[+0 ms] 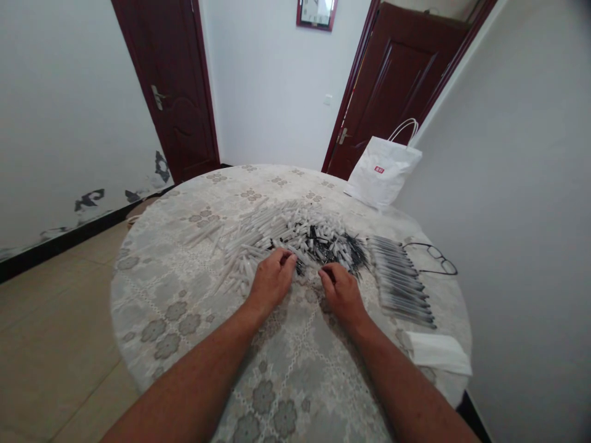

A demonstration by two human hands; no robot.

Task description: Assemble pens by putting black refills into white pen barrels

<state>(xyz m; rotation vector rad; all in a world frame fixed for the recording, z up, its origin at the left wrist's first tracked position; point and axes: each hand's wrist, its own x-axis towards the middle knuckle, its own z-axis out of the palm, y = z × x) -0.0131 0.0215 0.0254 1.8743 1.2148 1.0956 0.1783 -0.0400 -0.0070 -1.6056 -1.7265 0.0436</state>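
Note:
A pile of pen parts [295, 227] lies across the middle of the table, with pale tubes on its left and small clear and black pieces on its right. At the pile's near edge, my left hand [273, 277] is closed, its fingers curled down beside the pale tubes. My right hand [344, 294] is also closed, with thumb and forefinger pinched together just in front of the black pieces. Whatever either hand holds is too small or hidden to make out. To the right, several pens [401, 280] lie side by side in a row.
A patterned cloth covers the round table [184, 357]. Eyeglasses [434, 258] rest beyond the pens, and a folded white sheet [438, 352] lies at the right edge. A white paper bag [383, 172] stands at the back right, close to the wall.

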